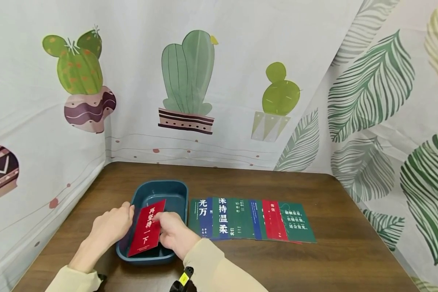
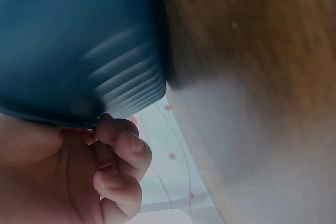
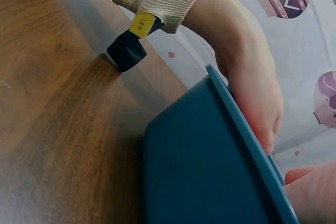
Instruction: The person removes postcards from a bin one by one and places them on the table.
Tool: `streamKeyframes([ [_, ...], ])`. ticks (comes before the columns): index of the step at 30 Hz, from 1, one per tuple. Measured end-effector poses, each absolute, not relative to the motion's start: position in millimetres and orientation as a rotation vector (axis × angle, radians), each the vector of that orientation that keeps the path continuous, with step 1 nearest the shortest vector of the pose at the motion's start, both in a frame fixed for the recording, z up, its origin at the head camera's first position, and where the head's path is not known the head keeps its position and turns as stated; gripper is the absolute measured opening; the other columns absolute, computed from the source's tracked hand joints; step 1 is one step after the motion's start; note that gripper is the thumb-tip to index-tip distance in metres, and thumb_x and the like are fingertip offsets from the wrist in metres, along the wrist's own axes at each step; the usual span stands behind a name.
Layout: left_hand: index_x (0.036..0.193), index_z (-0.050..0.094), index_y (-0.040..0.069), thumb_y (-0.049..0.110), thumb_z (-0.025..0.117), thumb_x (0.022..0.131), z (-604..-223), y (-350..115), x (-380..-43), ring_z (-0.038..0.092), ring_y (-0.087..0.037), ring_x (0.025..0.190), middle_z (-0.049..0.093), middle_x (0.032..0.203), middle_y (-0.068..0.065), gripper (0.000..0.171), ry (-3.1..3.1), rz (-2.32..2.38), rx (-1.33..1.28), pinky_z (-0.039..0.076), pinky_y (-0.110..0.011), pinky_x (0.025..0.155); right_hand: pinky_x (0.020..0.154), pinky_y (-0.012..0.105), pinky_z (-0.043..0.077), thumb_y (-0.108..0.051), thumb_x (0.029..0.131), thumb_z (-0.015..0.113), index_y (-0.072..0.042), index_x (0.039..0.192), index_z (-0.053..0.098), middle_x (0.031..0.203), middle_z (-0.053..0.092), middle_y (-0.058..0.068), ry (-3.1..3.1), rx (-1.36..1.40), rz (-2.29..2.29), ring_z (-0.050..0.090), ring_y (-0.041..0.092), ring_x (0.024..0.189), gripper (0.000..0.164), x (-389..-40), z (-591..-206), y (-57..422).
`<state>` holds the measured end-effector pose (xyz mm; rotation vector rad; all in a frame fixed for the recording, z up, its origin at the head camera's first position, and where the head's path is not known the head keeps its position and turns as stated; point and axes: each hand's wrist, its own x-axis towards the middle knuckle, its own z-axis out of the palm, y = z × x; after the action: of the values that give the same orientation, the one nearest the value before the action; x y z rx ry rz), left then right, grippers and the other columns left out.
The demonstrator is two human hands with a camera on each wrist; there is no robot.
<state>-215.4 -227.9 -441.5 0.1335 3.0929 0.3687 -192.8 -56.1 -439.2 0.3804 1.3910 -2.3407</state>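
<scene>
A dark blue plastic tub (image 1: 151,259) stands at the left of the table. A red card (image 1: 147,229) with white characters lies tilted inside it, above its floor. My right hand (image 1: 177,235) reaches over the tub's right side and pinches the card's right edge, thumb on the printed face. At the left rim, my left hand (image 1: 111,225) grips the tub, its fingers (image 2: 128,153) curled against the outside just below the edge. The left thumb is hidden. In the right wrist view, the left hand (image 3: 254,90) bends over the far rim.
To the right of the tub, green, blue and red cards (image 1: 237,219) with white characters lie overlapped in a row on the brown wooden table (image 1: 332,259). White cloth (image 1: 233,154) printed with cacti and leaves hangs behind and beside the table.
</scene>
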Motion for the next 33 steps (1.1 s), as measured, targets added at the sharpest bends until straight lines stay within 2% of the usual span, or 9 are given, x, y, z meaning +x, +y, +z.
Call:
streamKeyframes([
  [5, 0.105, 0.049, -0.001, 0.029, 0.045, 0.103, -441.7, -227.5, -214.8, 0.056, -0.025, 0.063, 0.051, 0.071, -0.006, 0.031, 3.075, 0.379, 0.142, 0.049, -0.046, 0.057, 0.083, 0.05, 0.049, 0.001, 0.089, 0.052, 0.006, 0.116, 0.054, 0.105, 0.065, 0.015, 1.409, 0.351, -2.33, 0.065, 0.033, 0.099, 0.028, -191.4, -441.6, -62.3],
  [16, 0.103, 0.049, -0.001, 0.029, 0.045, 0.103, -443.1, -226.6, -215.5, 0.058, -0.031, 0.065, 0.055, 0.074, -0.01, 0.03, 3.097, 0.361, 0.14, 0.049, -0.05, 0.059, 0.083, 0.048, 0.049, 0.005, 0.089, 0.05, 0.006, 0.12, 0.052, 0.107, 0.063, 0.015, 1.432, 0.347, -2.359, 0.064, 0.031, 0.099, 0.031, -190.9, -440.7, -63.0],
  [25, 0.104, 0.049, -0.001, 0.03, 0.044, 0.103, -441.4, -227.8, -214.8, 0.058, -0.03, 0.066, 0.055, 0.075, -0.01, 0.031, 3.082, 0.366, 0.133, 0.049, -0.05, 0.059, 0.087, 0.045, 0.048, 0.007, 0.088, 0.047, 0.007, 0.121, 0.05, 0.108, 0.059, 0.014, 1.427, 0.353, -2.407, 0.06, 0.029, 0.101, 0.033, -188.8, -432.3, -59.3],
  [33, 0.104, 0.048, 0.0, 0.03, 0.043, 0.103, -439.0, -226.6, -214.1, 0.057, -0.028, 0.066, 0.052, 0.073, -0.008, 0.031, 3.068, 0.371, 0.117, 0.048, -0.048, 0.06, 0.088, 0.043, 0.048, 0.006, 0.09, 0.051, 0.005, 0.127, 0.049, 0.111, 0.057, 0.014, 1.371, 0.347, -2.437, 0.056, 0.029, 0.104, 0.037, -184.9, -415.4, -47.7],
])
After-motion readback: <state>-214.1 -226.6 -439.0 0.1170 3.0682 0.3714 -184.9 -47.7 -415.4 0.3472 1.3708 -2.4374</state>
